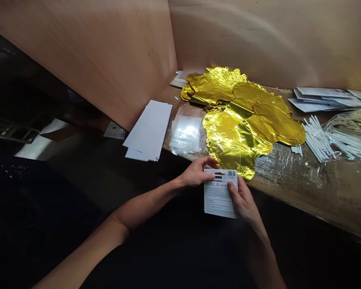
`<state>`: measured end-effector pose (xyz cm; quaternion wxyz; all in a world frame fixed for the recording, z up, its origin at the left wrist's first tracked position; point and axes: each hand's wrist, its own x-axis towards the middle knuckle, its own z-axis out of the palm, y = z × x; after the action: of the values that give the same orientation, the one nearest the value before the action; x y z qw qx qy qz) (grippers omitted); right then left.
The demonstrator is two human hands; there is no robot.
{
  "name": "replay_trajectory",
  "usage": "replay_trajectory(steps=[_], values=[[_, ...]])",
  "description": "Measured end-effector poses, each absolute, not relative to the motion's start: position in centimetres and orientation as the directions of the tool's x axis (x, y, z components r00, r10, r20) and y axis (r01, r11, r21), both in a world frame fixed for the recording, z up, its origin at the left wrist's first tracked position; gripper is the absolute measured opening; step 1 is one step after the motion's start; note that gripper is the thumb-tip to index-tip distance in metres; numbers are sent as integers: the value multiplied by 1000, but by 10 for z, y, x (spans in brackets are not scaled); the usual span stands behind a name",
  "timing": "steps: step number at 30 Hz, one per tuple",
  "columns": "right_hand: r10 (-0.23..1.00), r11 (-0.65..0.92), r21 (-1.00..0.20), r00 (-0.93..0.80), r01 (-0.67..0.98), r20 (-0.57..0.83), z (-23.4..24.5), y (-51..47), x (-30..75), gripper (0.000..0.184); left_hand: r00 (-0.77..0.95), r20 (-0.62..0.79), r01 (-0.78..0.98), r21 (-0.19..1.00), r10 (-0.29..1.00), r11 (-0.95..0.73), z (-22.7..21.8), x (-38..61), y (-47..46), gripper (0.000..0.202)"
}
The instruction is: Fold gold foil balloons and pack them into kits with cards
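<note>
Between my hands, over the front edge of the table, is a white printed packaging card (218, 200) with a barcode, small symbols and a hanging slot at its top. My right hand (245, 200) grips its right edge, thumb on the printed face and fingers behind. At the upper left corner, my left hand (197, 172) pinches the card near the slot; its fingertips are partly hidden behind it. Just beyond my hands lies a pile of flat gold foil balloons (237, 128), the nearest one reaching the table edge behind the card.
Left of the foil are a stack of clear plastic bags (185, 130) and white card sheets (150, 128) overhanging the edge. White sticks (319, 138) and folded papers (321, 98) lie on the right. Wooden panels (258, 36) wall the table (289, 176) at the back and left.
</note>
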<state>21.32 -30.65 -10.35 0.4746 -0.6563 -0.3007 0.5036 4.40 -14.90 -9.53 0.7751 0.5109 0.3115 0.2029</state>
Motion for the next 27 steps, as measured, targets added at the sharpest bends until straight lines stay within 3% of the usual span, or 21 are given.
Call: replay_trajectory(steps=[5, 9, 15, 19, 22, 27], values=[[862, -330, -944, 399, -26, -313, -98, -306, 209, 56, 629, -269, -14, 934, 730, 357, -93, 51, -151, 58], [813, -287, -955, 547, 80, -199, -101, -306, 197, 62, 529, -271, -65, 932, 804, 357, -102, 57, -162, 51], [805, -282, -958, 533, -42, -260, -104, -308, 193, 62, 476, -254, -49, 948, 842, 314, -108, 55, -172, 42], [803, -317, -943, 557, 100, -211, -94, -312, 195, 60, 552, -221, -131, 930, 804, 345, -97, 53, -166, 44], [793, -319, -930, 588, 180, -158, -87, -313, 192, 61, 526, -172, -126, 953, 833, 276, -95, 56, -167, 43], [729, -267, -963, 649, -22, -217, -85, -311, 180, 60, 414, -170, -10, 981, 894, 191, -98, 56, -175, 40]])
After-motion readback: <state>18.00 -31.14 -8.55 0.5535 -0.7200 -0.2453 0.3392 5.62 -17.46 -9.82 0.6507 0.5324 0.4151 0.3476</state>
